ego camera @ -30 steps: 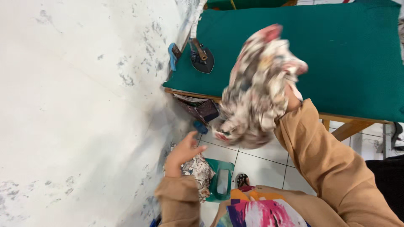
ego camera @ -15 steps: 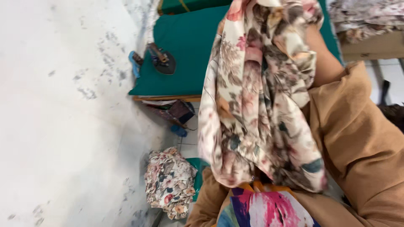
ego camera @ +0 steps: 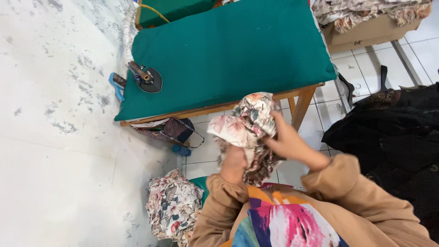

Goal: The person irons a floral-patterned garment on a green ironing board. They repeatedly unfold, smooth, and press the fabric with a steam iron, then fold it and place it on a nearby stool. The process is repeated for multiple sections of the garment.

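A bunched floral cloth was held up in front of the body by both hands, just near of the front edge of a green padded table. The left hand was closed on the lower part of the bundle, from beneath, while the right hand was closed on its right flank, fingers pressed into the folds. How much fabric was pinched by each hand could not be made out, since the cloth was crumpled over both.

The bundle was seen to rise from the left hand upward and slightly to the right, so its long axis ran roughly near to far, with the top of the cloth lying closest to the table edge. The right hand was the nearer of the two to the table's wooden leg.

A dark flat iron was left resting on the left end of the green surface, well apart from the hands. More floral fabric was heaped on the tiled floor at the lower left, beside the left sleeve. A cardboard box filled with similar printed cloth was set at the far right, and dark fabric was piled on the right.
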